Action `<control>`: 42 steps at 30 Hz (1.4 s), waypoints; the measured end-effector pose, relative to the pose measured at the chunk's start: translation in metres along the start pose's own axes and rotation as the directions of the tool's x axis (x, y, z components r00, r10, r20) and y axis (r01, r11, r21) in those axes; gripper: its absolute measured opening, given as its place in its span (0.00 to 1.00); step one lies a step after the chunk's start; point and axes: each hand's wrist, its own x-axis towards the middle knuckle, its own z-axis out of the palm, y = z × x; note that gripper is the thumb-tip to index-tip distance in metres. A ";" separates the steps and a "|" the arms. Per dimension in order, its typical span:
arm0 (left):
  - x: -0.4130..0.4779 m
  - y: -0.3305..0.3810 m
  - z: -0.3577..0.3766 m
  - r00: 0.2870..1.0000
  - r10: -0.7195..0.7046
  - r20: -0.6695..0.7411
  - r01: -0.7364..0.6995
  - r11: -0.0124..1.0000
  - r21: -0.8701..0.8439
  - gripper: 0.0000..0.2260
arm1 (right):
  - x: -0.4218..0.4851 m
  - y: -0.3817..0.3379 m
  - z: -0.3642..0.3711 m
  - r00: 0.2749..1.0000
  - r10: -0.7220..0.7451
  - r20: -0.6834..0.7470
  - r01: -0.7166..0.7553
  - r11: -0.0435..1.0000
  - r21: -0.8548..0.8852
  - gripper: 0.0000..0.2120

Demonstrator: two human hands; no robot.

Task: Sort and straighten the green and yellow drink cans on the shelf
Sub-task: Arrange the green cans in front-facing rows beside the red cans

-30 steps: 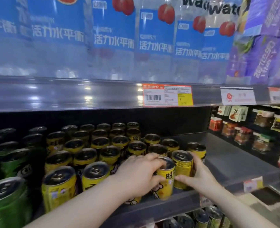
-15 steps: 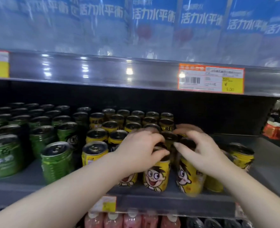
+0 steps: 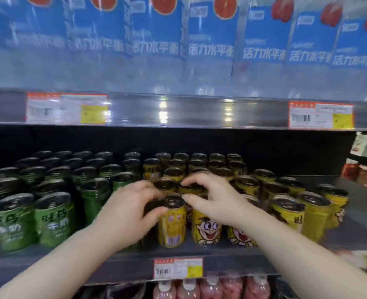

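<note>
yellow can (image 3: 173, 225) turned barcode-out at shelf edge (image 3: 130, 266), left hand (image 3: 130, 214) gripping

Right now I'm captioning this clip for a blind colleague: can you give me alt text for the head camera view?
A person's left hand and right hand curl round the tops of yellow cans at the front of a shop shelf. Green cans fill the left side, and blue-labelled drinks stand above.

Blur leaves the price tags (image 3: 67, 108) unreadable; bottles (image 3: 210, 288) below are cut off.
</note>
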 end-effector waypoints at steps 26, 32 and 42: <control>-0.102 -0.157 -0.049 0.998 -0.059 -0.037 0.062 0.995 0.082 0.29 | 0.000 -0.156 0.114 0.990 0.138 0.006 -0.135 0.973 -0.186 0.14; -0.119 -0.209 -0.074 0.965 -0.238 -0.110 0.254 0.953 0.167 0.35 | 0.059 -0.183 0.142 0.998 -0.056 0.038 0.061 0.984 -0.168 0.16; -0.126 -0.272 -0.114 0.841 -0.513 0.171 0.448 0.838 0.312 0.44 | 0.135 -0.210 0.195 0.941 -0.108 0.322 0.202 0.940 -0.274 0.40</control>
